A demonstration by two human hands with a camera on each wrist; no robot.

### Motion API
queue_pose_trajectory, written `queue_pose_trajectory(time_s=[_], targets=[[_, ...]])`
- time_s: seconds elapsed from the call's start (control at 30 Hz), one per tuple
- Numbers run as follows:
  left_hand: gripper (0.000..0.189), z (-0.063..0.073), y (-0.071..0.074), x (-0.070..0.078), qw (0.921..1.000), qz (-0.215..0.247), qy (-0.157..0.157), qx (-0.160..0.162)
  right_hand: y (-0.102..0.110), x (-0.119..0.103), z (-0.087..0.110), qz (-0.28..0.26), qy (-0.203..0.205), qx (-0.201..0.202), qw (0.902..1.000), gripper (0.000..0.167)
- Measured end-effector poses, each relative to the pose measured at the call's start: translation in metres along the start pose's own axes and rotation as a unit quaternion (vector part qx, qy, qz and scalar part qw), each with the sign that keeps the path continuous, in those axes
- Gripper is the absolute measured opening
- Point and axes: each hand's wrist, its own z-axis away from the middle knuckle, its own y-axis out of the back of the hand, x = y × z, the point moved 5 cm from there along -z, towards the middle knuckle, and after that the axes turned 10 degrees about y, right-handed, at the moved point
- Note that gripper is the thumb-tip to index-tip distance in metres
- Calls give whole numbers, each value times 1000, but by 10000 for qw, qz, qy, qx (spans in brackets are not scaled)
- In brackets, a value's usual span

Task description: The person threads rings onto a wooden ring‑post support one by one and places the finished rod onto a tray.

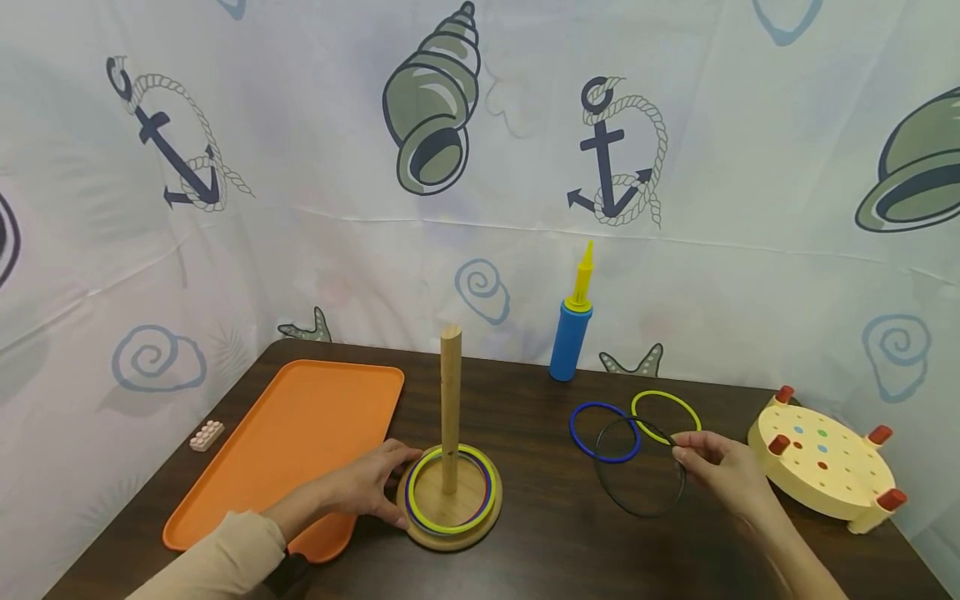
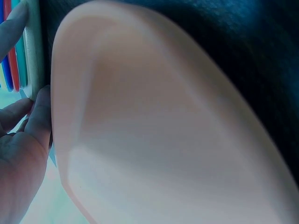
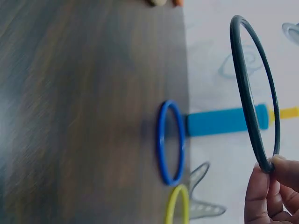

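two hands were in view, one left hand [image 1: 375, 482] and one right hand [image 1: 723, 468], with one table [image 1: 540, 554]. there were three single rings: one black ring [image 1: 621, 507], one blue ring [image 1: 574, 437] and one yellow ring [image 1: 663, 393]. at least four stacked rings [image 1: 448, 530] circled one post [image 1: 450, 400] on one base [image 1: 450, 544]. there were also one tray [image 1: 315, 433], one pump [image 1: 570, 342], one block [image 1: 206, 435] and one cream board [image 1: 828, 467] with four red tips [image 1: 891, 499].

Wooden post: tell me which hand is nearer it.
Left. The left hand is at the left edge of the round base under the wooden post; the right hand is farther off, to the right, pinching a black ring.
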Motion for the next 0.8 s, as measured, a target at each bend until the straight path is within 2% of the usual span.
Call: queue_pose_trajectory(time_s=[0.23,0.4,0.67,0.8], targets=[[90,-1,-1,-2,9999,63,158,-27,-10,-36,-10,-228,481,81,9985,35],[89,1,0,0,10000,70,63,-16,-21,-67,-17,-511,887,84,9947,35],[89,1,0,-1,10000,-1,28,-4,-42,-112,-31,-980,1174,-155,9881,32],[89,0,0,-1,10000,-48,39,5,-54,-133,-37,-1393,1339,-284,9807,30]])
